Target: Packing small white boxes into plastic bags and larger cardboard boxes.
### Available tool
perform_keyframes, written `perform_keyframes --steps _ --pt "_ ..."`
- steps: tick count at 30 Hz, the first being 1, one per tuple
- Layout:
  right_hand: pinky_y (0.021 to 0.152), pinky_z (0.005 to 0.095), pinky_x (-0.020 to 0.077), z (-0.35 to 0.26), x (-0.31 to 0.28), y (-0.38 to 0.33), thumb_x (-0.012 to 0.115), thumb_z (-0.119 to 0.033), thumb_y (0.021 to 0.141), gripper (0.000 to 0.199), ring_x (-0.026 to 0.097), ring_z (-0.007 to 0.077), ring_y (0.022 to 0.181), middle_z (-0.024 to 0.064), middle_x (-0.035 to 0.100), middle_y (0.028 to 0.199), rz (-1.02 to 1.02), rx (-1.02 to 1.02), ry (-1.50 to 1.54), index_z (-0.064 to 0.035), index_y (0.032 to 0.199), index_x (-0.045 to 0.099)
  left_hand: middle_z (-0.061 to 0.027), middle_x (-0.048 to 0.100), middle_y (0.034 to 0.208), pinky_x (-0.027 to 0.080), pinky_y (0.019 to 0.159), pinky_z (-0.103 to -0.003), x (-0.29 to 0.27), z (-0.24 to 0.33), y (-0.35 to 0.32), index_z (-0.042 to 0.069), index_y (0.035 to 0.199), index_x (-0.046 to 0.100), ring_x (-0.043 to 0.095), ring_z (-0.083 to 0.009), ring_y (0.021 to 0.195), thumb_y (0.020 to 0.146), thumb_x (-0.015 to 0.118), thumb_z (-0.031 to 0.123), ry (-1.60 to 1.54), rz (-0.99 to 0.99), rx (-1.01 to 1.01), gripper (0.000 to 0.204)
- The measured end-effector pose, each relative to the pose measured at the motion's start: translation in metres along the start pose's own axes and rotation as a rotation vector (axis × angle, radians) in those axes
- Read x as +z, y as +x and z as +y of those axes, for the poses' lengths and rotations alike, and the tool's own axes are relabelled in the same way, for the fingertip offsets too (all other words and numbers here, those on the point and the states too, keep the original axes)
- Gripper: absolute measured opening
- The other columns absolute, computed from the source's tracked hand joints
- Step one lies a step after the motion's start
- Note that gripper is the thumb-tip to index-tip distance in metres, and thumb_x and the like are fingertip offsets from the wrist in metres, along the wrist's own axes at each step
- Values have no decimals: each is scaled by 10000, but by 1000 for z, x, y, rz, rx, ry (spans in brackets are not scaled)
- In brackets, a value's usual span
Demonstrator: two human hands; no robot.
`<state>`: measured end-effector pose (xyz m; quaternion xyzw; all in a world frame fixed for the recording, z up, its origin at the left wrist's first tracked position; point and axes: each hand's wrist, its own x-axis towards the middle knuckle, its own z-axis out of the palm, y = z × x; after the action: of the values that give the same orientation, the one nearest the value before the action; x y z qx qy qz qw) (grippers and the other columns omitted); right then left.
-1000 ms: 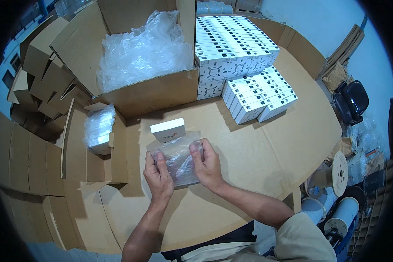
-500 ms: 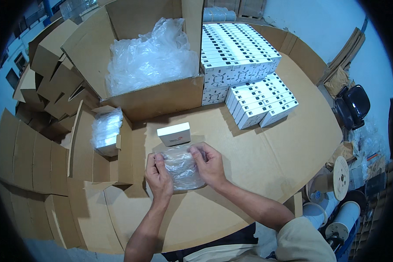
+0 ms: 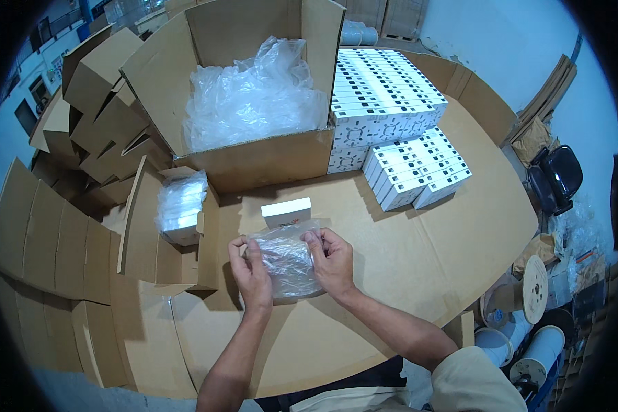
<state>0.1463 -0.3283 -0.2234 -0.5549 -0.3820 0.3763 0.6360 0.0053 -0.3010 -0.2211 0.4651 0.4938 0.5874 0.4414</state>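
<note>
Between my hands I hold a clear plastic bag (image 3: 286, 264) by its upper edge, over the cardboard-covered table. My left hand (image 3: 253, 278) pinches its left side with thumb and fingers. My right hand (image 3: 333, 264) grips the right side the same way, thumb on top. Just beyond the bag stands a small white box (image 3: 286, 212) on its edge, its lower part hidden by the plastic. Left of my hands, an open carton (image 3: 208, 250) holds several white boxes wrapped in clear plastic (image 3: 182, 206).
A large open carton (image 3: 268, 161) full of clear plastic bags (image 3: 254, 99) stands at the back. Stacked white boxes (image 3: 384, 103) and a lower group (image 3: 419, 168) sit to its right. Folded cartons (image 3: 41, 240) crowd the left; reels (image 3: 535, 288) stand beyond the table's right edge.
The view has shifted slightly, so the table's things sit a little further right and lower. Both hands keep hold of the bag, which now overlaps the lower part of the white box.
</note>
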Motion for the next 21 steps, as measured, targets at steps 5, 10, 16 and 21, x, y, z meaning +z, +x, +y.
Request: perform_keyframes --steps 5,10,16,21 --pt "618 230 464 -3 0 1 671 -187 1007 219 553 25 707 -7 667 784 -39 -68 22 28 1008 711 -75 668 1036 532 835 -272 4 9 -2 5 1150 585 641 -126 958 894 812 192 -72 -222 -133 389" --pt "666 222 487 -18 -25 30 672 -193 1007 217 598 42 757 8 693 832 -68 3 45 21 1020 708 -93 677 1067 555 835 -273 -2 12 5 2 1195 564 674 -143 951 784 883 60 -22 -316 -71 523" --pt "742 299 510 -56 -33 46 776 -160 882 215 617 172 844 68 674 954 -171 -677 -479 -44 1053 715 -68 655 1069 558 857 -284 -4 13 8 13 1155 559 669 -154 989 796 858 27 -40 -365 -29 467" --pt "848 385 517 -65 -28 40 828 -109 774 269 586 271 1005 89 606 1082 -356 -778 -702 -73 1016 714 -63 649 1071 561 858 -295 -2 14 5 33 1153 561 668 -159 996 781 869 36 -6 -367 6 483"
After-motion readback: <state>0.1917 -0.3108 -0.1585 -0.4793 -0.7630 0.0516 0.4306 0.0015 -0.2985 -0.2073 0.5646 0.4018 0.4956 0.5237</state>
